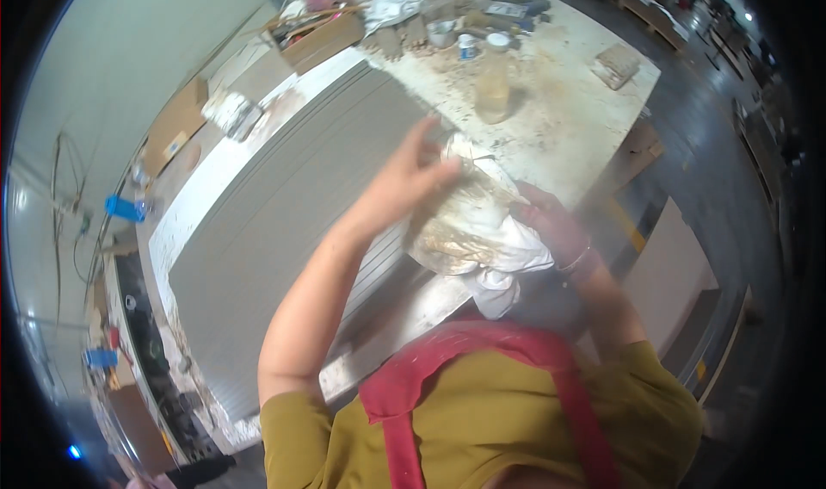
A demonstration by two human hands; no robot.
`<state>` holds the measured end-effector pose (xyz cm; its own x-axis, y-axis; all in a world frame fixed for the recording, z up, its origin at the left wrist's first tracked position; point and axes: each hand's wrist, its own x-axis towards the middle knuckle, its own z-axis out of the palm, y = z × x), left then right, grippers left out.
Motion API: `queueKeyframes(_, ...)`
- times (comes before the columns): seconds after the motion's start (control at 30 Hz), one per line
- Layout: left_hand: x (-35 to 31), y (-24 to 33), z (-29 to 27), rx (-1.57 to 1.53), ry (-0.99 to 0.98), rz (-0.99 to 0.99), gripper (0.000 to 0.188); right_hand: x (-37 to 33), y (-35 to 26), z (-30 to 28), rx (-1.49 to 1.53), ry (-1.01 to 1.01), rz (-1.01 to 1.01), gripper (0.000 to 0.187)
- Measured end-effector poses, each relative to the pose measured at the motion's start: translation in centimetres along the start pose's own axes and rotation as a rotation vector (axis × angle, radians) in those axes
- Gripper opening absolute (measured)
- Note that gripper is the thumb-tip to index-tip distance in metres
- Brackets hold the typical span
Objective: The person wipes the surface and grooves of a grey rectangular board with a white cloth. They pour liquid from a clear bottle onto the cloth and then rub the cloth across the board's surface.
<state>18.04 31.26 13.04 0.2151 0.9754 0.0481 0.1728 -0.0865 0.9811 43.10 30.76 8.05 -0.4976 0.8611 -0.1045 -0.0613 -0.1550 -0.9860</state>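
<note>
My right hand [555, 226] grips the right side of a crumpled white rag [477, 218] with yellow-brown stains. The rag hangs in front of my chest, a bunched end drooping at its lower side. My left hand [417, 169] is raised at the rag's upper left, fingers apart and slightly blurred, its thumb over the cloth's edge. Whether that thumb touches the cloth I cannot tell. Under my left forearm lies a wide stack of thin grey panels [284, 196] on the white worktable [594, 110].
A jar of yellowish liquid [493, 97] stands beyond the rag. Behind it are small bottles [467, 47], cups and clutter. A cardboard box of tools [323, 41] sits at the far left, near a wrapped white bundle [231, 113]. A flat packet [614, 65] lies near the right edge.
</note>
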Motion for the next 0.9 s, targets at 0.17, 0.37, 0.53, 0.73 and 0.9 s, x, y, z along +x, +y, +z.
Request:
queueKeyframes(0.17,-1.4,-1.8,4.3,0.284,-0.111,-0.167,0.039,-1.4,0.4,-2.6,0.147,0.097,0.184,0.047)
queueKeyframes(0.37,0.9,1.4,5.4,0.488,-0.042,0.245,0.022,-1.9,-0.1,-7.0,0.068,0.067,-0.241,0.076)
queueKeyframes(0.53,4.1,4.5,9.9,0.145,-0.047,0.354,0.020,-1.1,1.2,-7.3,-0.094,0.072,-0.120,0.073)
queueKeyframes(0.73,8.6,-0.4,7.9,0.013,-0.072,0.153,0.022,0.4,6.1,-3.3,0.677,-0.036,0.096,0.059)
queueKeyframes(0.9,15.8,-7.7,2.1,0.108,0.176,0.005,0.053,-1.3,7.0,-9.4,1.092,0.087,0.148,0.048)
